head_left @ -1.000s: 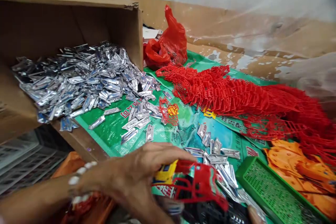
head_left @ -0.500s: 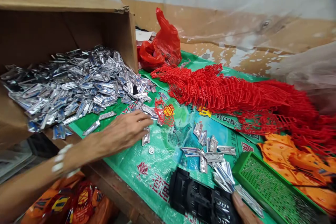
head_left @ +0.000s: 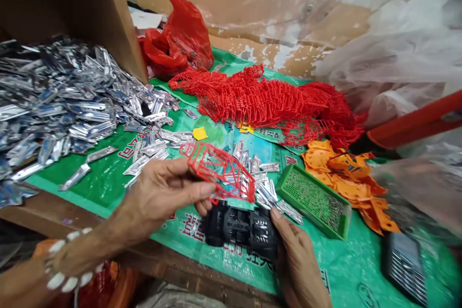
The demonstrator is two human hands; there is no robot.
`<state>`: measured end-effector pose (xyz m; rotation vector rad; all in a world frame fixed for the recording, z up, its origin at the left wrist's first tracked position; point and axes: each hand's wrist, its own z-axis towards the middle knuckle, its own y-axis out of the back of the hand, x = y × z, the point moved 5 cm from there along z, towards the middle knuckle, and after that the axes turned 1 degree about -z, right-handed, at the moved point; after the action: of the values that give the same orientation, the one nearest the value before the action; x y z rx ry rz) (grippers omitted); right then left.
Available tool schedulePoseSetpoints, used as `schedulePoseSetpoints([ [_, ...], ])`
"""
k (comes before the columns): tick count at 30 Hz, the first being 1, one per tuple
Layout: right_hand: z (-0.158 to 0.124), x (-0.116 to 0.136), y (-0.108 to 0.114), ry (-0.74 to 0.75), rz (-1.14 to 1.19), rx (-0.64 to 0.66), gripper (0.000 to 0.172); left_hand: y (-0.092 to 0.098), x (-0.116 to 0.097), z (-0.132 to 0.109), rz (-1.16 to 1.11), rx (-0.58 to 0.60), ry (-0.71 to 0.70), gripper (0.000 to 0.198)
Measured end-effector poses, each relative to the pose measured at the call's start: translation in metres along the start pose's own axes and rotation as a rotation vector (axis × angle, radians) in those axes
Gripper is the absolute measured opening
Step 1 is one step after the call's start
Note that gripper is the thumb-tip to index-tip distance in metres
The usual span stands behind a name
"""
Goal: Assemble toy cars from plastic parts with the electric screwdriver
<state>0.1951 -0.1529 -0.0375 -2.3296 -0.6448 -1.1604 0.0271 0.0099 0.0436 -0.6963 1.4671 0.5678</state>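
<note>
left hand point(head_left: 169, 187) holds red frame point(head_left: 224, 171) above black chassis point(head_left: 238, 228)

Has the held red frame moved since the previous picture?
Yes: the red frame has come off the yellow piece toward the green tray, in the left hand.

We hold up a red plastic lattice frame point(head_left: 224, 167), its thin bars set around open gaps, tilted, its right end lower. Just beside its lower edge we have a black moulded toy-car chassis point(head_left: 238, 227), lying roughly crosswise, recesses facing up, slots towards its right end; whether they touch, we cannot tell.
</note>
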Motion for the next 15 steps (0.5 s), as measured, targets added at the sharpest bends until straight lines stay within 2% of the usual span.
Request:
schedulePoseSetpoints([
  [1,0.000,0.002,-0.002,0.012,-0.006,0.013,0.045,-0.014,0.013,-0.007,-0.130,0.048,0.132,0.013],
  [3,0.000,0.006,-0.006,0.035,-0.002,0.035,0.047,-0.032,0.037,-0.018,-0.280,0.029,0.323,0.017],
  [5,0.000,0.007,-0.009,0.058,0.011,0.051,0.049,-0.042,0.057,-0.027,-0.355,-0.039,0.437,0.022],
  [7,-0.001,0.007,-0.010,0.063,0.014,0.063,0.051,-0.046,0.068,-0.035,-0.356,-0.084,0.496,0.029],
  [10,-0.001,0.005,-0.010,0.050,0.022,0.053,0.052,-0.047,0.069,-0.045,-0.261,-0.093,0.520,0.036],
  [15,-0.002,0.005,-0.008,0.083,0.023,0.108,0.052,-0.053,0.057,-0.054,-0.063,-0.135,0.498,0.038],
])
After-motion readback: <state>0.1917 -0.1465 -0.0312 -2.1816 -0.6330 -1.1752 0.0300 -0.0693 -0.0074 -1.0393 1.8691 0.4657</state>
